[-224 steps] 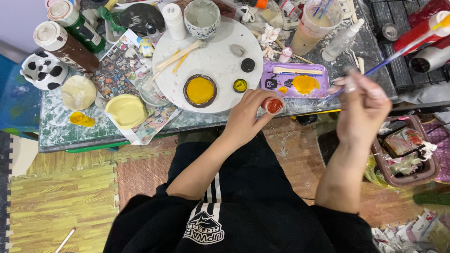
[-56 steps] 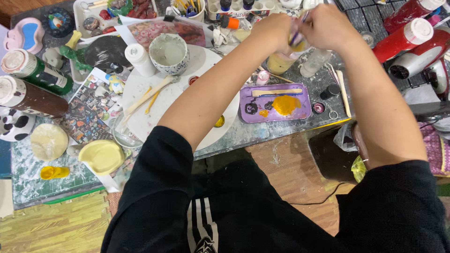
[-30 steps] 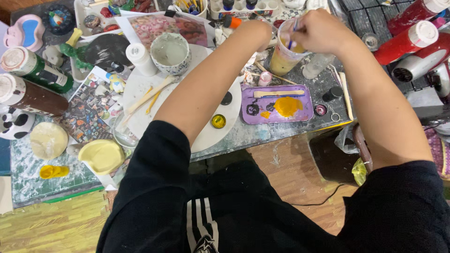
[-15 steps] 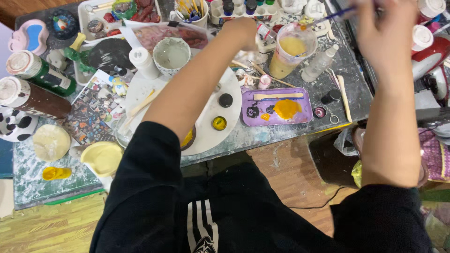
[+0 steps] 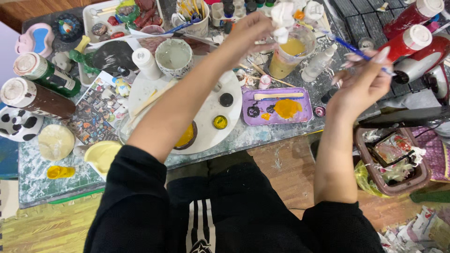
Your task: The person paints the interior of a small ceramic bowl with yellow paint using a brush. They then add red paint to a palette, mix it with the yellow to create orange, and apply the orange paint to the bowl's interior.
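My left hand (image 5: 251, 30) is raised over the worktable and grips a small white figurine (image 5: 286, 16) with an orange spot, held above a plastic cup of yellowish water (image 5: 288, 54). My right hand (image 5: 363, 79) is lifted to the right and pinches a thin blue-handled paintbrush (image 5: 349, 47), its tip pointing toward the figurine. Below the hands lies a purple palette tray (image 5: 302, 112) with orange-yellow paint and a wooden stick. A round white board (image 5: 206, 112) carries small paint pots, one yellow and one black.
Large paint bottles (image 5: 40, 86) lie at the left, red ones (image 5: 410, 30) at the right. A ceramic cup (image 5: 173, 56), a mug of brushes (image 5: 194, 21), a tray of painted pieces (image 5: 131, 14) and a brown bin of scraps (image 5: 393, 161) surround the work area.
My left hand has lifted the white figurine up from the table's back. My right hand pulled the brush out of the water cup and swung right, then lowered slightly.
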